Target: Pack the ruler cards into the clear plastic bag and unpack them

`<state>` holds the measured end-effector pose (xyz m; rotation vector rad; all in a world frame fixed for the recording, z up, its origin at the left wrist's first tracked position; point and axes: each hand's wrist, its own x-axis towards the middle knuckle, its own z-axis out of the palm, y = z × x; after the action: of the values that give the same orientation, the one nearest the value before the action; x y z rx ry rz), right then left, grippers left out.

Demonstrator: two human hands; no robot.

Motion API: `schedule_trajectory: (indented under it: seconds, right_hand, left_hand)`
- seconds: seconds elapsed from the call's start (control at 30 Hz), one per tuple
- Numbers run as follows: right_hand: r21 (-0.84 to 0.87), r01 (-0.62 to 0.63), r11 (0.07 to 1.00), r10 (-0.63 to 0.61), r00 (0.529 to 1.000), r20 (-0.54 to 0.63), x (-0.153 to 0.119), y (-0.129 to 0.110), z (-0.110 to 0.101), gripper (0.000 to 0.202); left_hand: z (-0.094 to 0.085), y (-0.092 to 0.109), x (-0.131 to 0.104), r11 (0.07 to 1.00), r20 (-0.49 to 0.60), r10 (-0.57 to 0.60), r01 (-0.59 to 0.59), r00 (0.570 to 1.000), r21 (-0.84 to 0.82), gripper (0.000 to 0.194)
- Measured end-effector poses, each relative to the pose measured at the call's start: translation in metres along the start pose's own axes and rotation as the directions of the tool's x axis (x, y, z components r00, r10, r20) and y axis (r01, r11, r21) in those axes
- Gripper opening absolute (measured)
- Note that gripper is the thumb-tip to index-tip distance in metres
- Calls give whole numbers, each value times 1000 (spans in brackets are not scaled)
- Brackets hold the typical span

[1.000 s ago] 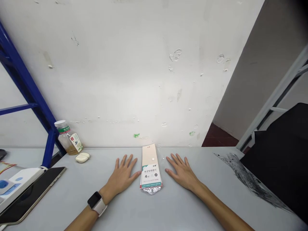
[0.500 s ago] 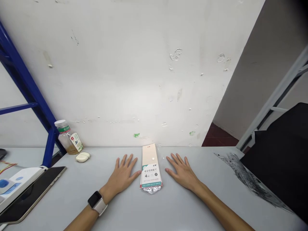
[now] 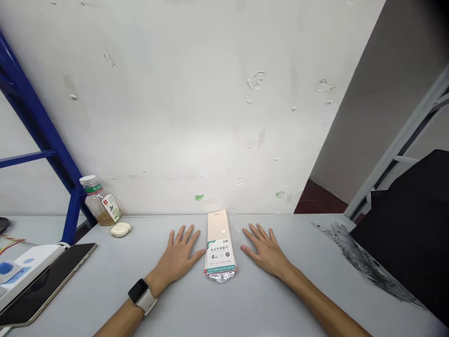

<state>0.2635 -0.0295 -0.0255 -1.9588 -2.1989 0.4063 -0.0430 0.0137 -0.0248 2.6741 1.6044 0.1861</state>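
- Our left hand point(image 3: 177, 259) and right hand point(image 3: 268, 255) lie flat, spread, empty, at lower centre.
- Between them we see a long cream-and-white plastic-wrapped packet point(image 3: 218, 229).

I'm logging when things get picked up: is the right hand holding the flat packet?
No, the right hand lies spread on the table, with a gap between it and the packet.

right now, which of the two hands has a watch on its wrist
The left hand, spread to the left of the packet: a watch is strapped on its wrist. The right hand, on the packet's other side, has a bare wrist.
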Motion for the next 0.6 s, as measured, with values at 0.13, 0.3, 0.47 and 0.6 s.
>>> schedule_trajectory:
  seconds: [0.13,0.3,0.47,0.6]
  right_hand:
    - [-2,-5,1000,5,1000,6,0,0,0,74]
    - [-7,-6,1000,6,1000,13,0,-1,-1,74]
    - [-4,-1,1000,1,1000,1,-1,0,-1,73]
    - [2,2,1000,-2,1000,-6,-1,-1,-1,73]
  left_hand:
    - [-2,1,1,1000,-3,-4,5,1000,9,69]
    - [-2,1,1,1000,9,-3,3,1000,0,70]
    - [0,-1,0,1000,-6,11,-11,1000,-8,68]
    - [2,-2,0,1000,-15,6,-7,1000,-9,67]
